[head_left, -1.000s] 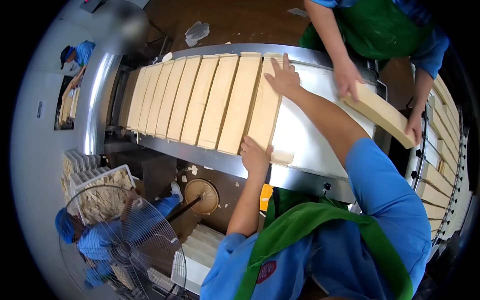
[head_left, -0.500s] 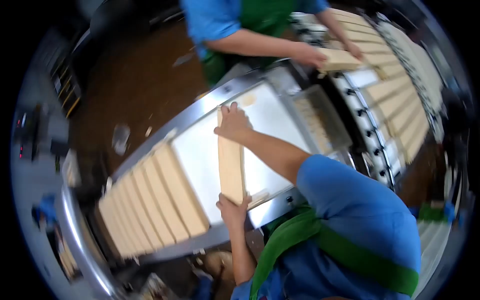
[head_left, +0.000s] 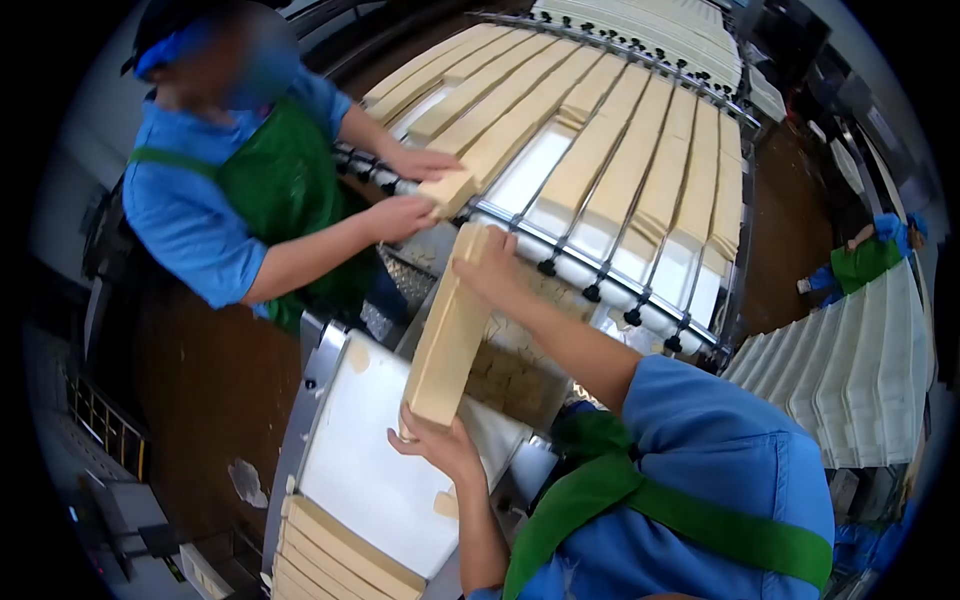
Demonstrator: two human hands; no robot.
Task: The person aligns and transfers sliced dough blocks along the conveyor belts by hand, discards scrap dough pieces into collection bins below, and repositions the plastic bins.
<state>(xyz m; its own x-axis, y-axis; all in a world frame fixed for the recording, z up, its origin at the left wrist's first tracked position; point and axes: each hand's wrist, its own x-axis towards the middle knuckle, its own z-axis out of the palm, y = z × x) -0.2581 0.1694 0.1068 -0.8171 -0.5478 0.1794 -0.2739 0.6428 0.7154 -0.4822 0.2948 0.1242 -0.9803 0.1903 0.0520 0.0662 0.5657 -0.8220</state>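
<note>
Both of my hands grip a long pale-yellow block [head_left: 447, 335], held lengthwise and raised above the gap between two work surfaces. My right hand [head_left: 490, 268] is wrapped around its far end. The near end rests in my left hand [head_left: 437, 445], fingers curled around the lower edge. Below lies the white conveyor surface [head_left: 345, 465], with a small pale scrap [head_left: 446, 504] on it. Several similar blocks [head_left: 340, 550] lie side by side at its near end. What the block is made of I cannot tell.
A co-worker [head_left: 240, 190] stands at the left, both hands on another pale block [head_left: 447, 193]. Ahead is a wide conveyor [head_left: 520, 178] with rows of blocks between metal rods and black knobs [head_left: 591, 292]. A bin of scraps [head_left: 515, 375] sits below my block. Another person [head_left: 865, 262] is farther right.
My view has turned toward the wide conveyor. The block has risen off the white surface and moved toward that conveyor in both hands. The co-worker still handles a block.
</note>
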